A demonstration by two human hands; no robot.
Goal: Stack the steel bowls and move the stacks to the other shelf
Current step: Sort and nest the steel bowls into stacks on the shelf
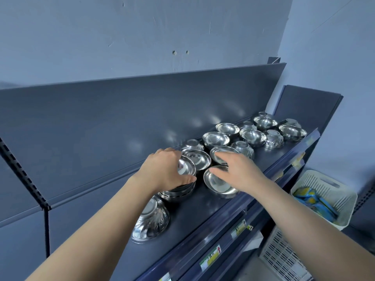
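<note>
Several steel bowls stand on a dark blue shelf [205, 203], some upright, some upside down. My left hand [164, 171] grips a tilted steel bowl [185, 166] over a short stack of bowls [178, 192]. My right hand [237, 169] reaches over an upright bowl [219, 184], fingers spread, thumb at its rim; whether it grips is unclear. Close to me an upside-down fluted bowl [151, 220] lies under my left forearm. More bowls [252, 136] fill the far right of the shelf.
The shelf's back panel [121, 118] rises behind the bowls. Lower shelves with price labels [211, 256] run below the front edge. At right, a white plastic basket [324, 197] holds blue and yellow packets, with a white crate [284, 258] under it.
</note>
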